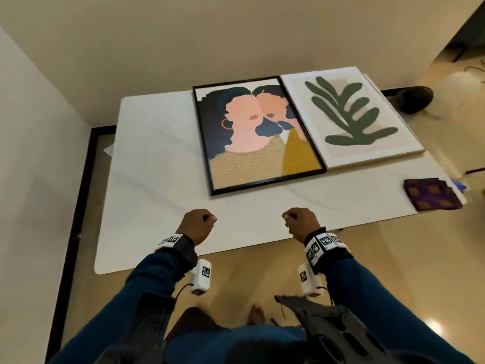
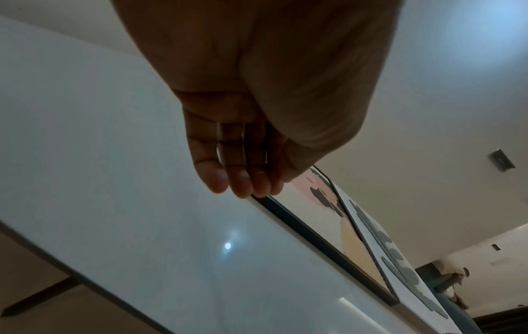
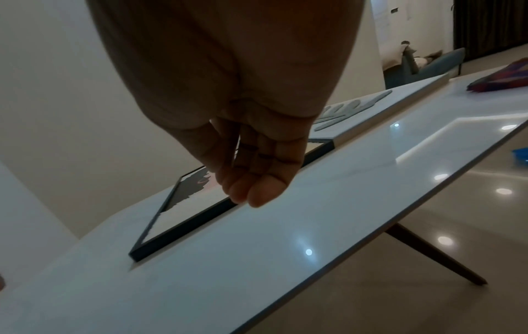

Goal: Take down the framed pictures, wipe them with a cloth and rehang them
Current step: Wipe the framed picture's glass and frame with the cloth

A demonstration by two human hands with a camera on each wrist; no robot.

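Left hand [image 1: 198,224] and right hand [image 1: 299,223] hang loosely curled and empty over the glossy white desk [image 1: 157,179]. Black-framed portrait of two faces [image 1: 258,135] and white-framed green leaf print [image 1: 351,114] lie flat, face up, side by side, I'd guess ready for wiping. Folded purple-and-gold patterned cloth [image 1: 430,197] sits untouched at the desk's right edge.

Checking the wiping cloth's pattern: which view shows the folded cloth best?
The head view: the whole purple cloth with brown squares lies at the table's right edge. The right wrist view catches only part of it, cropped at the image corner and seen edge-on; the left wrist view misses it.
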